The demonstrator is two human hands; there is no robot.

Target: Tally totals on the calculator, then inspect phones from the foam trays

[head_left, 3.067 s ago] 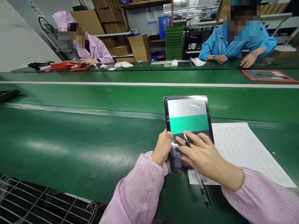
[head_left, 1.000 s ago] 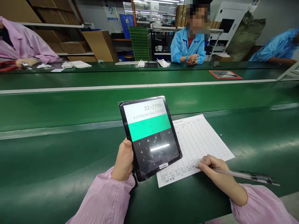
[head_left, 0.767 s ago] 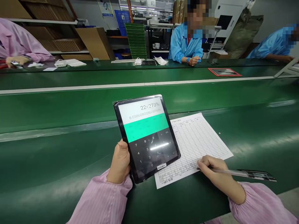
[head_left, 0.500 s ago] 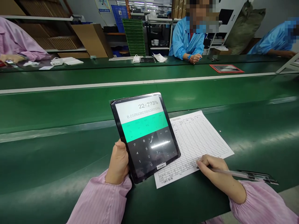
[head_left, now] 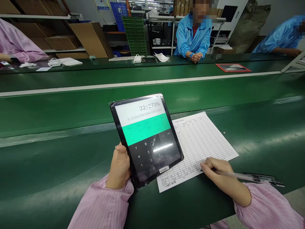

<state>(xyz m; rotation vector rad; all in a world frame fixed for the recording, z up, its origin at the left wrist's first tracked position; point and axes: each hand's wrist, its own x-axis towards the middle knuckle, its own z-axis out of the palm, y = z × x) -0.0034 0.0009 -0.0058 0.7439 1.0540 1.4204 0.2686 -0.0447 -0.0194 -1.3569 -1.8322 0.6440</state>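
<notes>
My left hand (head_left: 119, 166) grips the lower left edge of a black tablet (head_left: 147, 152), thumb along its side. The tablet is tilted up toward me, and its calculator screen reads 22÷273% with 8.0586080586080586 below. Beside it, partly covered by the tablet, a printed form (head_left: 202, 140) lies on the green bench, with handwriting in the rows near its bottom edge. My right hand (head_left: 220, 175) rests at the form's lower right edge, closed around a clear pen (head_left: 240, 175). The pen's tip end points at the bottom rows; whether it touches the paper I cannot tell.
Beyond a raised green ledge (head_left: 95, 101), a person in a blue jacket (head_left: 190, 35) leans on the far bench with clasped hands. A red-framed board (head_left: 233, 67), a white adapter (head_left: 137, 58) and papers (head_left: 161, 57) lie there. A pink-sleeved person (head_left: 21, 41) is at far left.
The view has shifted slightly, and the tablet sits a touch further left in it. Both hands keep their holds. The pink-sleeved person's hand at far left has moved toward the edge of view.
</notes>
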